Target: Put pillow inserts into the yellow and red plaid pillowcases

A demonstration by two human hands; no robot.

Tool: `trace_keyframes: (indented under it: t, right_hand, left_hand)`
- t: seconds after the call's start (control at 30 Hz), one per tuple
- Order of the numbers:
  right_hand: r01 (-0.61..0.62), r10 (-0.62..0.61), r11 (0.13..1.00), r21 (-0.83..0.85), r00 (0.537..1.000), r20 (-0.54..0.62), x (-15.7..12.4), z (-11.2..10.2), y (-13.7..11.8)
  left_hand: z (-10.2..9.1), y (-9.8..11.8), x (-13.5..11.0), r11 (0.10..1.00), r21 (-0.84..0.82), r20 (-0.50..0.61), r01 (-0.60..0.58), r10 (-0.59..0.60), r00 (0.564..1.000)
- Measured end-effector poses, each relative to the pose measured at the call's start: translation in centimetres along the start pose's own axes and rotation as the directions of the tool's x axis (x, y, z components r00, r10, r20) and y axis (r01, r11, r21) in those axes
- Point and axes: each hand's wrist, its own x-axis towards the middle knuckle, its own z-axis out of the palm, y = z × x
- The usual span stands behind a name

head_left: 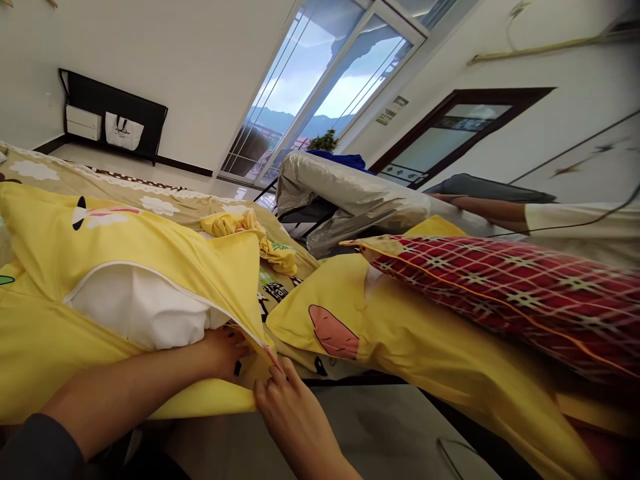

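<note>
A yellow pillow cover [200,247] with printed cartoon features lies across the bed at the left. Its long zip-edged opening gapes, showing a white pillow [140,303] inside. My left hand [227,352] reaches into the opening beside the white pillow, near the cover's right corner; its fingers are partly hidden by the fabric. Closed on that corner, at the end of the zip edge, is my right hand [293,400], with thumb and fingers pinching the cloth. A reddish strip shows just above its fingers.
Crumpled yellow cloth [235,223] lies behind the cover on patterned bedding [165,207]. At right, a red plaid cushion [500,287] rests on yellow fabric [400,327] with an orange patch. Another person's arm [490,210] shows beyond it, near a plastic-covered piece of furniture [340,180].
</note>
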Motion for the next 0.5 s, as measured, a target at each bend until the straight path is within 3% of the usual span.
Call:
trace_keyframes:
  t: [0.07, 0.17, 0.27, 0.5]
  right_hand:
    - [-0.001, 0.001, 1.0, -0.006, 1.0, -0.006, 0.0, -0.2, -0.1]
    - [-0.005, 0.005, 1.0, -0.012, 1.0, -0.003, 0.1, -0.4, 0.0]
    - [-0.002, 0.002, 1.0, 0.007, 1.0, -0.004, 0.3, -0.3, 0.1]
    - [-0.025, 0.027, 0.999, 0.042, 0.999, -0.035, -0.2, -0.1, 0.3]
  left_hand:
    - [-0.2, 0.4, 0.3, 0.995, -0.094, -0.02, 0.037, -0.039, 0.999]
    - [-0.3, 1.3, 0.6, 0.961, -0.21, -0.053, 0.18, -0.196, 0.979]
    - [0.4, 1.8, 0.8, 0.957, -0.166, -0.077, 0.24, -0.255, 0.964]
    - [3.2, 1.1, 1.7, 0.986, 0.166, -0.251, -0.009, 0.051, 0.967]
